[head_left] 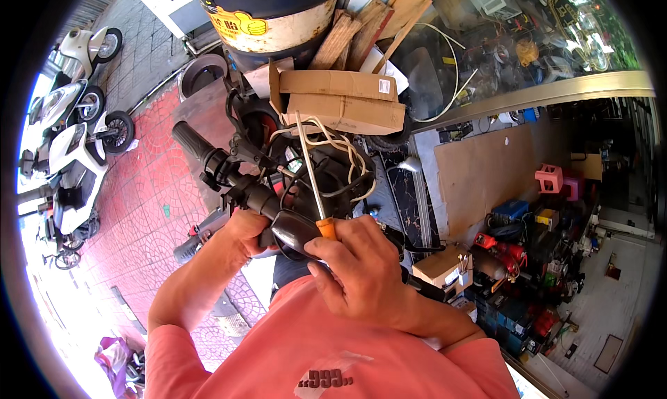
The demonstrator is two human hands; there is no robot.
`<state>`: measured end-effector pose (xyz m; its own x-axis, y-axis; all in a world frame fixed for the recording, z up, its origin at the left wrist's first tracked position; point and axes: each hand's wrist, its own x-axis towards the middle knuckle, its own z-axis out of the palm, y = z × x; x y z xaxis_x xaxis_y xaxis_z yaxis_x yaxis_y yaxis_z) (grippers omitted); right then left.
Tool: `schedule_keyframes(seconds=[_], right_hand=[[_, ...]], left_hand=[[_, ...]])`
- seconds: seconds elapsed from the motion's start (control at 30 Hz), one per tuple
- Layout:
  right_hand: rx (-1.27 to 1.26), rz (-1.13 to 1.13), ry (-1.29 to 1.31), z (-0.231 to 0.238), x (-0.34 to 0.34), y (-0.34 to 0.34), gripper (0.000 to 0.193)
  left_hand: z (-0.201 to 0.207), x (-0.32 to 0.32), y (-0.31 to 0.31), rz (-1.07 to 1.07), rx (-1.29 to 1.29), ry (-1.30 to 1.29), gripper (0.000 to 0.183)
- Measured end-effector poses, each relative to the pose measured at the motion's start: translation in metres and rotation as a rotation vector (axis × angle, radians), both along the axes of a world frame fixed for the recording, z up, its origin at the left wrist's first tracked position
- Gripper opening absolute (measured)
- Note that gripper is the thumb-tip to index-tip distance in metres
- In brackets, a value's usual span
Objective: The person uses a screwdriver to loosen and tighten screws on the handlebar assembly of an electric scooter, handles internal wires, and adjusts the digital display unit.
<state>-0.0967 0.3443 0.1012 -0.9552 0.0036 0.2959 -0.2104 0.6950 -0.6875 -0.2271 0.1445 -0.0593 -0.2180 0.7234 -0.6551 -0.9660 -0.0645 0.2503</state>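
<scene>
In my right hand [365, 267] is a screwdriver [312, 166], its orange handle pinched between the thumb and fingers. The long metal shaft points away from me and passes over a bundle of cables. My left hand [246, 232] is closed at the near side of the handlebar [258, 196], against a dark glossy oval housing [293, 231]; its fingertips are partly hidden there. The handlebar has a black ribbed grip [191, 140] and a lever at its left end. Beige cable loops [351, 149] and black wires lie beyond the housing. The shaft's tip touches nothing I can make out.
An open cardboard box [340, 104] stands just ahead, below wooden boards [354, 34] and a large drum [278, 24]. Parked scooters [76, 145] line the left. On the right are a glass case [514, 45], a small carton [441, 268] and piled tools [514, 322].
</scene>
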Motion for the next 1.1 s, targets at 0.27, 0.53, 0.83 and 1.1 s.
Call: schedule_keyframes(seconds=[0.27,0.53,0.83,1.1], right_hand=[[-0.081,0.065,-0.001,0.003,-0.007,0.003,0.031],[-0.021,0.174,-0.023,-0.002,-0.019,0.019,0.029],[0.040,0.278,-0.018,-0.004,-0.035,0.030,0.030],[0.056,0.267,-0.032,-0.005,-0.040,0.028,0.030]], left_hand=[[0.012,0.018,-0.005,0.156,0.216,0.097,0.067],[-0.008,0.015,-0.012,0.290,0.130,0.102,0.071],[-0.018,0.009,-0.001,0.320,0.133,0.175,0.063],[-0.016,0.001,0.007,0.285,0.150,0.249,0.056]])
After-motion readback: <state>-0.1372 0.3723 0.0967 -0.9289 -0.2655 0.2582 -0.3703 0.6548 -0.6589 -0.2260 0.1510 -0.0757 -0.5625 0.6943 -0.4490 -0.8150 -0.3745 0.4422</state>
